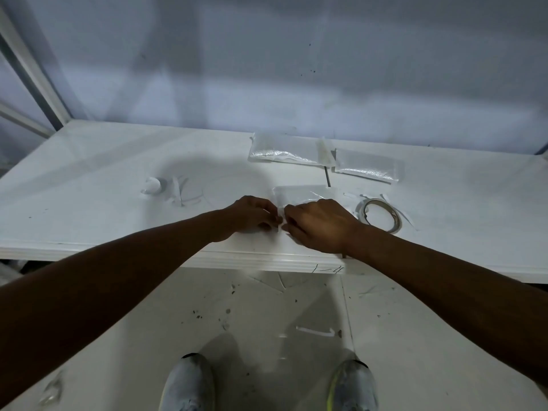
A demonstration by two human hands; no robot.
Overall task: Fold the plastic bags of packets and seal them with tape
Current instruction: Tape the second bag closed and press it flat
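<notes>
Head view: white table [118,161]; left far bag [283,149] and right far bag [367,166] by the back edge, apparently folded and taped; third bag [299,193] near the front, sealing unfinished; tape roll [381,215] just right of it; right hand [318,223] and left hand [252,216], fingers curled, pinching the third bag's near edge.

Dim, soft, wide-angle edge distortion

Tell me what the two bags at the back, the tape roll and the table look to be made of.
Back-left bag and back-right bag: thin clear plastic film, glossy; wrinkles catch highlights.
Tape roll: a thin pale ring, plastic or paper tape, too blurred to tell which.
Table: hard, smooth white board, faintly glossy, perhaps laminate or paint; it shows soft reflections.
</notes>
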